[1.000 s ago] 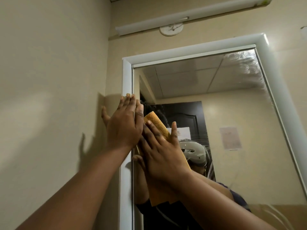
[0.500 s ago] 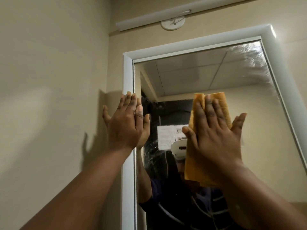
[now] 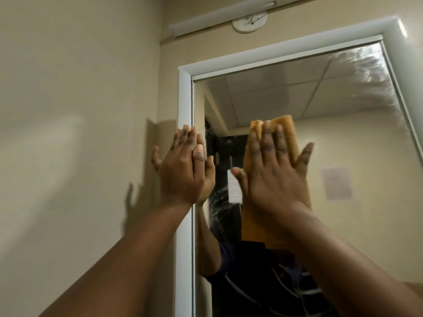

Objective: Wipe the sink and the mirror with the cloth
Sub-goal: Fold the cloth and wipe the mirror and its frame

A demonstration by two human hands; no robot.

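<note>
The mirror [image 3: 320,106] hangs in a white frame [image 3: 184,106] on a beige wall. A folded orange cloth [image 3: 286,131] lies flat against the glass left of centre. My right hand [image 3: 274,179] presses on it with fingers spread and pointing up. My left hand [image 3: 183,170] rests flat and empty on the frame's left edge, fingers upward. Both forearms reach up from below. The glass reflects my arms and dark top. The sink is out of view.
A beige side wall [image 3: 68,133] stands close on the left. Above the mirror run a white tube light [image 3: 219,17] and a round white fitting [image 3: 249,21]. Wet streaks [image 3: 370,72] cover the mirror's upper right corner.
My right hand swept the cloth rightward and up from beside the left hand, then came back a little to the left. My left hand stayed on the frame.
</note>
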